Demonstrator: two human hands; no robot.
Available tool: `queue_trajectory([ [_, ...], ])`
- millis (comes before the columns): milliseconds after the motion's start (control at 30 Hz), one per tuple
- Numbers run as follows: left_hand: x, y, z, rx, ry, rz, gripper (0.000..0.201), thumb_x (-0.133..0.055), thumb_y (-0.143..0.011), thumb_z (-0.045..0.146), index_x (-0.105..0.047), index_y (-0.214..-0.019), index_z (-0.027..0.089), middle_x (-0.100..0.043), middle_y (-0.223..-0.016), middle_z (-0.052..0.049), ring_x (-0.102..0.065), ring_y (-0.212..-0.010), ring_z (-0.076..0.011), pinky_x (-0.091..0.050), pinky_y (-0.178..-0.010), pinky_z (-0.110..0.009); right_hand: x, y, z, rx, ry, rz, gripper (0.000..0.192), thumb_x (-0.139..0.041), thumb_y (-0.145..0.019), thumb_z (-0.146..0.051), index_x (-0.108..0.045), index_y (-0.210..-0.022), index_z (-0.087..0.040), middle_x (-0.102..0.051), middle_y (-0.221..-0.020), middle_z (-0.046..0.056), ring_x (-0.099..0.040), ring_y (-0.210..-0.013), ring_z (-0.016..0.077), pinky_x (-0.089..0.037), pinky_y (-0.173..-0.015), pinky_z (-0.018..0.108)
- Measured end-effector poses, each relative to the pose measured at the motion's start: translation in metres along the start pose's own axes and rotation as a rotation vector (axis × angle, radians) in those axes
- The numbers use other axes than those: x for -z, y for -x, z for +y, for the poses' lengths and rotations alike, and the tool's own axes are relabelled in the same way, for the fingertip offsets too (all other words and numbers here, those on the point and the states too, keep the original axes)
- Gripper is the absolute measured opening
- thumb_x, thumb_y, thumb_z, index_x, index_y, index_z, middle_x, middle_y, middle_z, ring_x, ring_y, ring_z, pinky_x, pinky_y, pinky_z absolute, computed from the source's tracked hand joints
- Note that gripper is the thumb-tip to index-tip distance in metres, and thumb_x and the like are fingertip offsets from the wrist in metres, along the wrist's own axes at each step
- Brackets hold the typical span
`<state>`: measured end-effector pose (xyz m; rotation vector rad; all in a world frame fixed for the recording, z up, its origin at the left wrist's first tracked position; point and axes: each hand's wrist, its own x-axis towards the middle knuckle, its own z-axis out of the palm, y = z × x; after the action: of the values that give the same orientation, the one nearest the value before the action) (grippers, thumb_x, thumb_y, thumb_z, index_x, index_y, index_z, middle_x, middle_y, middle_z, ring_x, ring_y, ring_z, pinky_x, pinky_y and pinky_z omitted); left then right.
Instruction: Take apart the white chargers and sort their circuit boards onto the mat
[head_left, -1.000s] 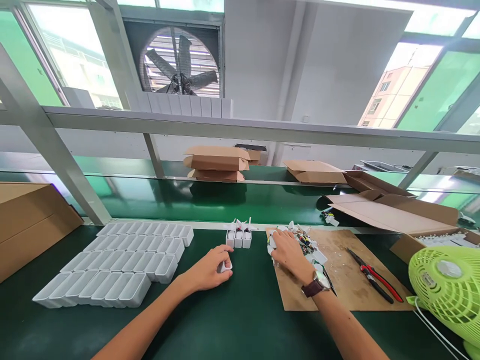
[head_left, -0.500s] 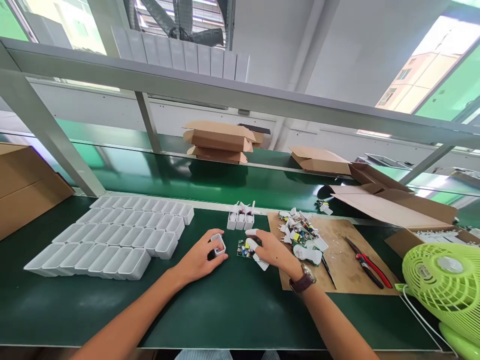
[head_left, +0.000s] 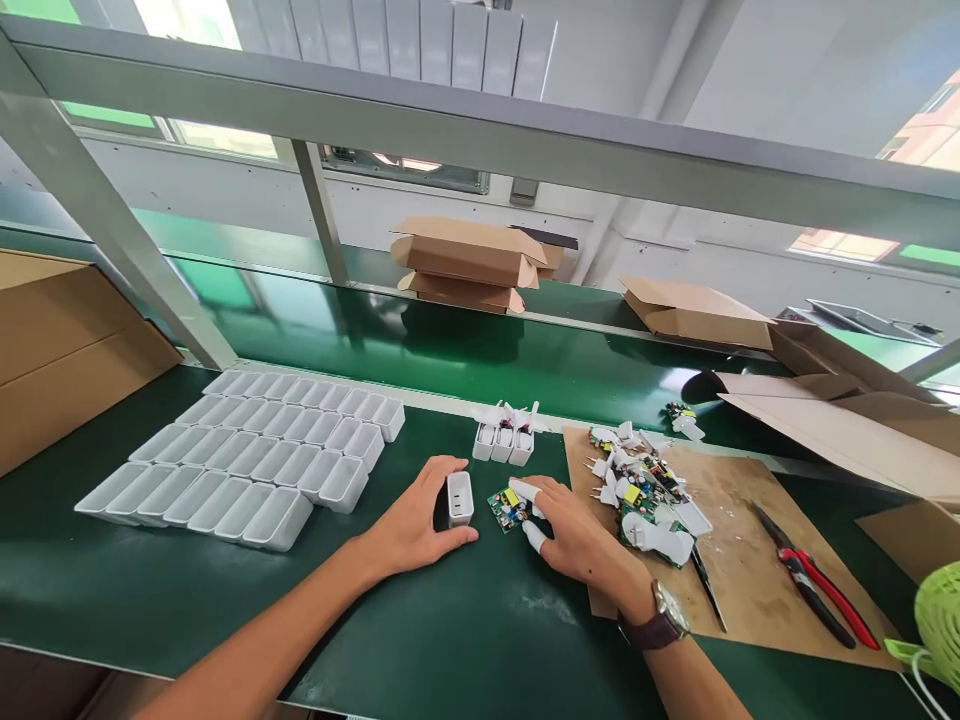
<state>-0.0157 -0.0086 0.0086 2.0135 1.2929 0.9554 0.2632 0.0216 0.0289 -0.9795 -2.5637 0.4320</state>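
My left hand [head_left: 411, 518] curls its thumb and fingers around a small white charger housing [head_left: 460, 499]. Two slots show on the housing's upper face. White covers sit on the thumb and a fingertip of my right hand [head_left: 581, 535], which grips the right end of a green circuit board [head_left: 508, 509] with a yellow part on it. Part of that board is hidden under the fingers. Just beyond both hands, three white housings [head_left: 504, 444] stand side by side, with white pieces and dark wires sticking out at the top.
Rows of white open housings [head_left: 247, 455] fill the left side. On a brown board [head_left: 739, 560] at right lie piled circuit boards [head_left: 645, 490], a black pen-like tool [head_left: 709, 588] and red-black pliers [head_left: 814, 578]. A green fan [head_left: 937, 625] and cardboard boxes [head_left: 469, 255] stand around.
The housing at my left hand has turned, so its slotted face shows where its opening faced me before. My right fingers have closed on the circuit board. The camera view has tilted down and shifted left.
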Motion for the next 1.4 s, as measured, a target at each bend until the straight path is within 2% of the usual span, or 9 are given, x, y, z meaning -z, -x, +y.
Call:
queue_trajectory([
  [167, 0.0, 0.001, 0.001, 0.087, -0.016, -0.013, 0.086, -0.083, -0.076, 0.036, -0.038, -0.15, 0.027, -0.056, -0.138, -0.012, -0.061, -0.126, -0.0309, -0.054, -0.107, -0.047, 0.003, -0.001, -0.007, -0.022, -0.043, 0.065, 0.052, -0.058, -0.086, -0.008, -0.055, -0.136, -0.02, -0.067, -0.113, 0.012, -0.064, -0.103, 0.0271, -0.058, -0.088, 0.046],
  [300, -0.003, 0.002, -0.005, 0.142, -0.03, 0.027, 0.077, -0.077, -0.082, 0.035, -0.039, -0.149, 0.028, -0.063, -0.134, -0.009, -0.064, -0.123, -0.0286, -0.053, -0.108, -0.046, 0.003, -0.003, -0.018, 0.036, -0.111, 0.268, 0.055, -0.059, -0.086, -0.008, -0.049, -0.138, -0.025, -0.066, -0.119, 0.011, -0.062, -0.109, 0.0268, -0.059, -0.089, 0.045],
  [400, -0.005, 0.002, -0.008, 0.029, -0.025, 0.067, 0.073, -0.072, -0.087, 0.031, -0.036, -0.15, 0.03, -0.064, -0.135, -0.007, -0.066, -0.121, -0.0261, -0.053, -0.109, -0.045, 0.001, -0.005, -0.029, 0.122, -0.131, 0.415, 0.061, -0.058, -0.092, -0.011, -0.038, -0.147, -0.029, -0.063, -0.129, 0.011, -0.061, -0.118, 0.0268, -0.058, -0.096, 0.048],
  [467, -0.006, 0.003, -0.006, -0.077, -0.049, 0.087, 0.073, -0.069, -0.09, 0.029, -0.032, -0.152, 0.031, -0.063, -0.137, -0.008, -0.064, -0.123, -0.0258, -0.052, -0.11, -0.046, -0.002, -0.005, -0.037, 0.163, -0.068, 0.461, 0.066, -0.058, -0.094, -0.01, -0.033, -0.152, -0.028, -0.062, -0.132, 0.012, -0.06, -0.121, 0.0279, -0.058, -0.097, 0.049],
  [633, -0.006, 0.004, 0.001, -0.209, -0.156, 0.108, 0.064, -0.062, -0.095, 0.022, -0.033, -0.152, 0.031, -0.059, -0.144, -0.009, -0.054, -0.137, -0.0273, -0.047, -0.115, -0.047, -0.011, -0.001, -0.044, 0.194, 0.09, 0.452, 0.07, -0.055, -0.093, -0.004, -0.029, -0.157, -0.019, -0.061, -0.136, 0.017, -0.055, -0.127, 0.032, -0.057, -0.101, 0.054],
  [800, -0.006, 0.005, -0.001, -0.225, -0.206, 0.088, 0.069, -0.059, -0.095, 0.018, -0.029, -0.155, 0.031, -0.056, -0.147, -0.009, -0.052, -0.138, -0.0273, -0.045, -0.117, -0.048, -0.017, 0.003, -0.04, 0.198, 0.076, 0.421, 0.075, -0.052, -0.091, -0.003, -0.024, -0.159, -0.017, -0.056, -0.142, 0.019, -0.053, -0.129, 0.034, -0.056, -0.101, 0.057],
  [933, -0.005, 0.006, -0.001, -0.239, -0.22, 0.08, 0.072, -0.059, -0.094, 0.016, -0.026, -0.156, 0.031, -0.057, -0.146, -0.01, -0.054, -0.135, -0.028, -0.045, -0.116, -0.049, -0.02, 0.003, -0.041, 0.199, 0.086, 0.421, 0.077, -0.052, -0.089, -0.002, -0.023, -0.159, -0.017, -0.057, -0.141, 0.019, -0.053, -0.129, 0.0339, -0.057, -0.1, 0.056],
  [1267, -0.007, 0.005, -0.003, -0.305, -0.22, 0.088, 0.075, -0.061, -0.094, 0.013, -0.025, -0.158, 0.028, -0.058, -0.144, -0.012, -0.054, -0.133, -0.0282, -0.049, -0.111, -0.049, -0.017, -0.001, -0.046, 0.215, 0.137, 0.457, 0.074, -0.053, -0.088, -0.001, -0.028, -0.156, -0.01, -0.062, -0.133, 0.021, -0.057, -0.122, 0.0331, -0.06, -0.095, 0.053],
  [1400, -0.009, 0.005, -0.003, -0.308, -0.212, 0.1, 0.071, -0.062, -0.094, 0.015, -0.029, -0.156, 0.028, -0.058, -0.143, -0.012, -0.054, -0.134, -0.028, -0.05, -0.111, -0.048, -0.015, -0.001, -0.046, 0.222, 0.134, 0.46, 0.074, -0.052, -0.087, 0.0, -0.027, -0.156, -0.01, -0.062, -0.132, 0.021, -0.056, -0.122, 0.0333, -0.06, -0.094, 0.053],
])
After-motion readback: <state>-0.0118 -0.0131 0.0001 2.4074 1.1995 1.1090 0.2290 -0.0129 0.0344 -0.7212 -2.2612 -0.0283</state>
